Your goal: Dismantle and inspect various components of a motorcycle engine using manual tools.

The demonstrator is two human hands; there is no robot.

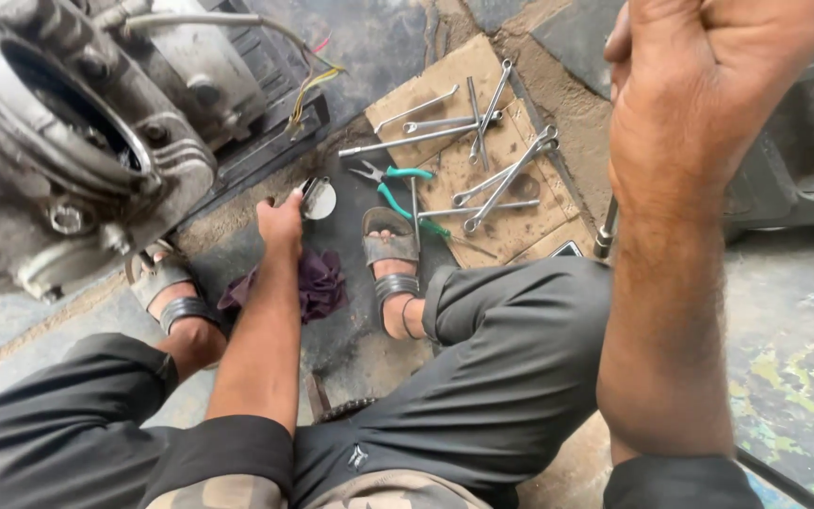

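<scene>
Oily workshop floor (369, 339) carries everything. My left hand (281, 224) is down low, fingers closed on a small round metal part (318, 198) just beyond a purple rag (317, 283). My right hand (708, 66), clenched, is raised well apart; spanners (492, 155) lie to the right.

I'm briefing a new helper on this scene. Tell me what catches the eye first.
The right hand looms closest, raised at upper right, fist closed. At upper left sits a large grey engine; below it the left hand reaches down to a small round shiny part on the floor. Spanners lie spread on cardboard at top centre, beside green-handled pliers.
</scene>
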